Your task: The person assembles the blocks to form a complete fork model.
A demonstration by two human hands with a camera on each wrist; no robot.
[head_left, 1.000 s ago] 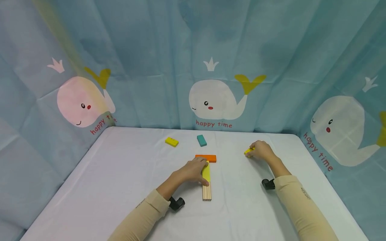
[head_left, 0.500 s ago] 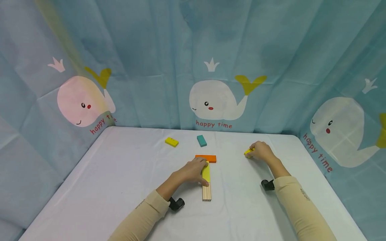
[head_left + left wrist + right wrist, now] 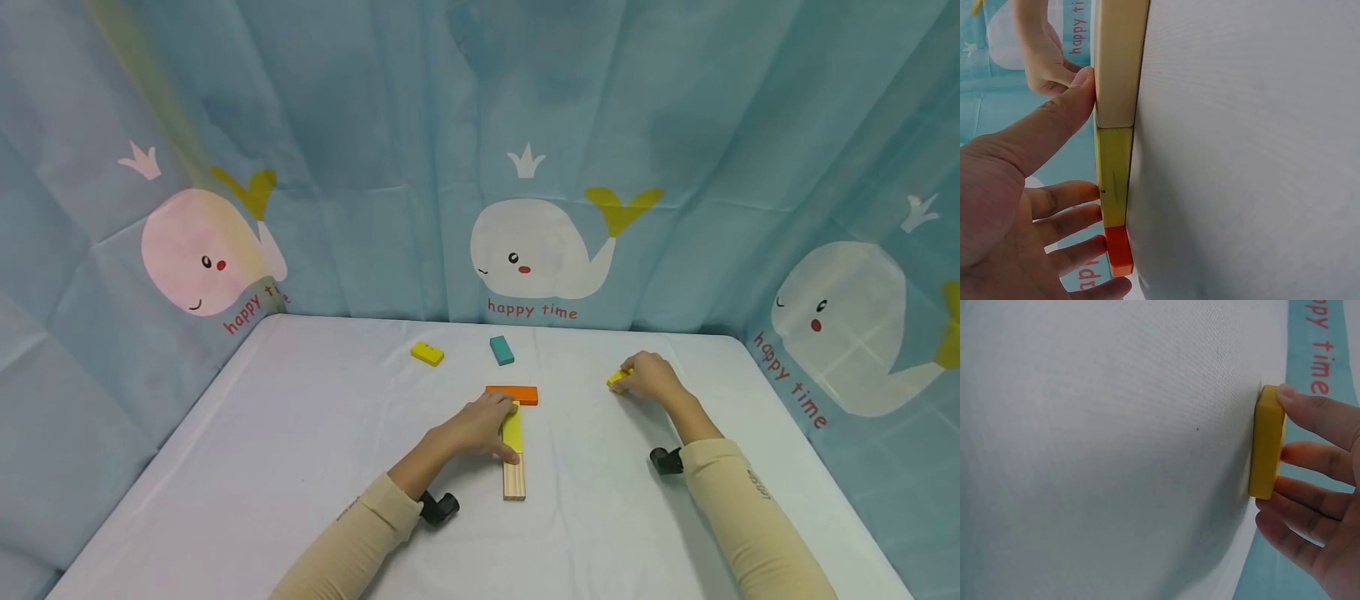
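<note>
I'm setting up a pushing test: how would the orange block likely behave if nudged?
The orange block would probably stay rigid, judging by its straight, crisp edges. Its flat faces suggest sliding rather than rolling. Lying low and flat on the white tabletop, it seems unlikely to tip.

On the table (image 3: 240,467), two end-to-end blocks (image 3: 514,483) are backed by a crosswise block (image 3: 527,396). Two loose blocks (image 3: 427,354) are set behind, a lone block (image 3: 1266,447) to the right.
</note>
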